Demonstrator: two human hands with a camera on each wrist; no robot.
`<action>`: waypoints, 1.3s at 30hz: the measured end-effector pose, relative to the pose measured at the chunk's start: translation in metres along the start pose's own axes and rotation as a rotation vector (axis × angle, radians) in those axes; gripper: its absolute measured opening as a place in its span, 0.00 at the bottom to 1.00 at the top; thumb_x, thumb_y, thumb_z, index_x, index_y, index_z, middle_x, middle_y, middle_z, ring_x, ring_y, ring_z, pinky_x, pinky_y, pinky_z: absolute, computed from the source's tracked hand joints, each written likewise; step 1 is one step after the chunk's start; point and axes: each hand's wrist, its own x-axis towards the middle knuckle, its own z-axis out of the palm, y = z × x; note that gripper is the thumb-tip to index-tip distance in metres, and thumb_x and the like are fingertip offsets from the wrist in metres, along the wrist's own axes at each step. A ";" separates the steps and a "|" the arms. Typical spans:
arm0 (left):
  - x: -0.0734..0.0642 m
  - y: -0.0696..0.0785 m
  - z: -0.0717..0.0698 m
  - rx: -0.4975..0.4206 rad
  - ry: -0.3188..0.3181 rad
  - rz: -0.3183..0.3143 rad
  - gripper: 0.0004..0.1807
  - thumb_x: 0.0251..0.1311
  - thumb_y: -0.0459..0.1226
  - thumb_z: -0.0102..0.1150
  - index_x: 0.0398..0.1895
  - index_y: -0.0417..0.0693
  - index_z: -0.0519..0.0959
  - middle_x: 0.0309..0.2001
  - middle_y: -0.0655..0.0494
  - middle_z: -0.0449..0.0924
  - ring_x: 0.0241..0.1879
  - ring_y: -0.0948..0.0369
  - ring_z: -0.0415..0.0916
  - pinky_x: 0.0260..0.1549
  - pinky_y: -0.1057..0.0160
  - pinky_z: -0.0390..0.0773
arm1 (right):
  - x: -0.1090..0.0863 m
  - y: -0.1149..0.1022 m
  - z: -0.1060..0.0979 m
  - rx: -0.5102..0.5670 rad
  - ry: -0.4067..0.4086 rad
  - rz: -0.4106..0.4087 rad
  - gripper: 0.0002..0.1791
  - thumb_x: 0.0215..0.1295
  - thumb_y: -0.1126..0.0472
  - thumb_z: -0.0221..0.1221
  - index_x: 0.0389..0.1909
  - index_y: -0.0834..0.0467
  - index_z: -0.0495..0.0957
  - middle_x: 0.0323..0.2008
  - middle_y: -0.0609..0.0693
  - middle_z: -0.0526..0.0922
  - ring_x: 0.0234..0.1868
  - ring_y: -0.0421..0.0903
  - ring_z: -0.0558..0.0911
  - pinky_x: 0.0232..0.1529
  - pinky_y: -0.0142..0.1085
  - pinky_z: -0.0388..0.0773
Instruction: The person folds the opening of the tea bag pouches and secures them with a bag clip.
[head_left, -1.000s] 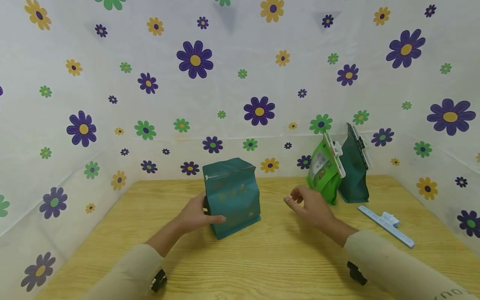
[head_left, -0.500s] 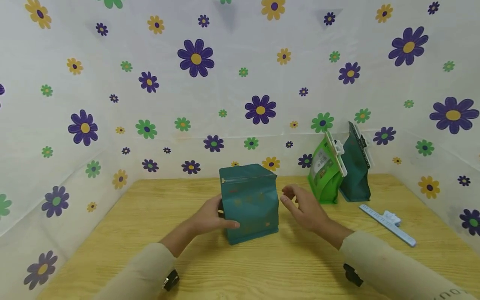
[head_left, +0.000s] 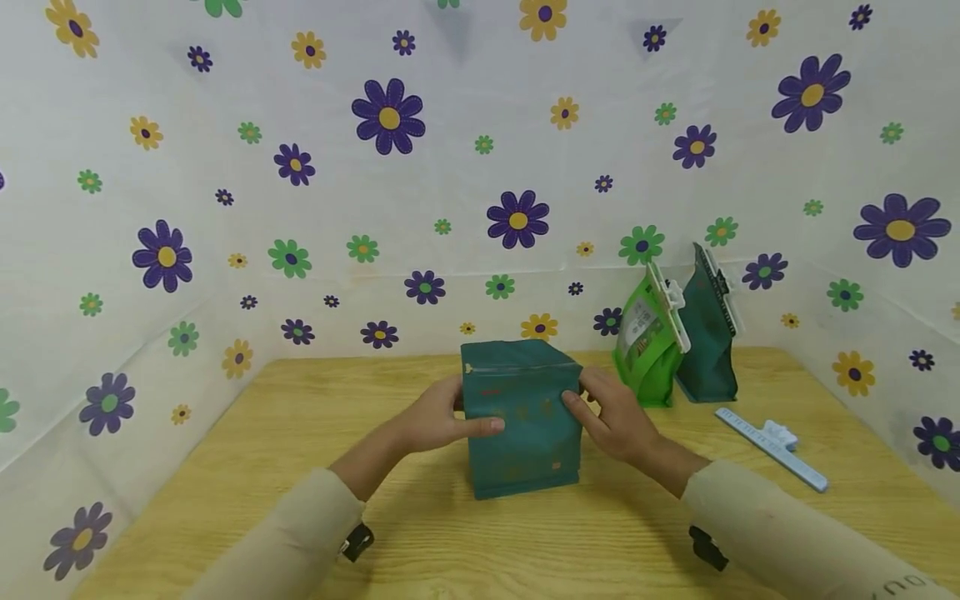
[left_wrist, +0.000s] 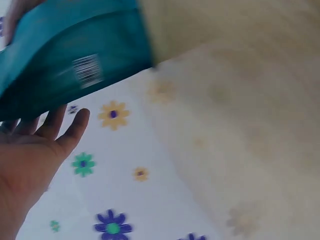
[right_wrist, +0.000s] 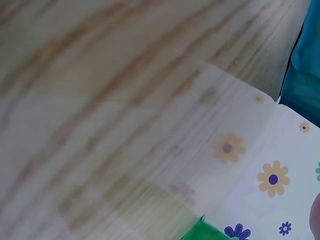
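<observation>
A teal zip-top pouch (head_left: 525, 433) with its top folded back stands upright on the table in the middle of the head view. My left hand (head_left: 438, 417) grips its left side, thumb across the front and fingers out of sight behind. At the upper right edge my right hand (head_left: 618, 417) holds the pouch between a thumb on the front and fingers partly hidden behind it. The left wrist view catches a barcode on the pouch (left_wrist: 120, 47) and fingers along it. In the right wrist view the pouch (right_wrist: 305, 75) shows at the right edge, with barely any hand visible.
A bright green bag (head_left: 647, 358) with a white clip and a dark teal bag (head_left: 705, 350), also clipped, stand at the back right. A pale blue bag clip (head_left: 772, 450) lies on the wooden table (head_left: 570, 542). Flower-print sheeting (head_left: 450, 167) surrounds the table.
My left hand has moved the teal pouch rightward and slightly nearer, turning its front more toward me. My right hand, apart from it earlier, has come to its right edge.
</observation>
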 end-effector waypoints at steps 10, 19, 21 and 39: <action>0.026 0.067 -0.032 0.360 0.212 0.172 0.21 0.61 0.45 0.68 0.54 0.48 0.79 0.49 0.55 0.85 0.49 0.59 0.83 0.55 0.52 0.79 | 0.008 0.002 -0.003 0.018 0.061 -0.043 0.08 0.74 0.61 0.55 0.42 0.59 0.82 0.36 0.49 0.81 0.34 0.42 0.76 0.34 0.36 0.76; 0.049 0.099 -0.021 0.904 0.133 0.267 0.18 0.61 0.51 0.66 0.46 0.50 0.83 0.38 0.58 0.88 0.34 0.64 0.82 0.38 0.62 0.80 | 0.027 -0.005 -0.017 0.009 0.107 -0.181 0.17 0.77 0.50 0.51 0.46 0.61 0.78 0.35 0.50 0.79 0.35 0.44 0.76 0.37 0.38 0.76; 0.051 0.099 -0.018 0.948 0.133 0.267 0.17 0.62 0.50 0.66 0.46 0.49 0.83 0.37 0.58 0.88 0.31 0.65 0.81 0.36 0.62 0.80 | 0.031 -0.008 -0.019 0.003 0.095 -0.217 0.16 0.77 0.51 0.52 0.46 0.60 0.79 0.36 0.50 0.80 0.36 0.43 0.76 0.37 0.38 0.76; 0.050 0.099 -0.008 0.852 0.176 0.091 0.23 0.74 0.55 0.45 0.46 0.53 0.86 0.35 0.58 0.88 0.33 0.61 0.83 0.32 0.60 0.80 | 0.037 -0.020 -0.023 -0.284 0.151 -0.389 0.15 0.67 0.60 0.64 0.50 0.64 0.84 0.31 0.53 0.86 0.31 0.47 0.83 0.33 0.40 0.81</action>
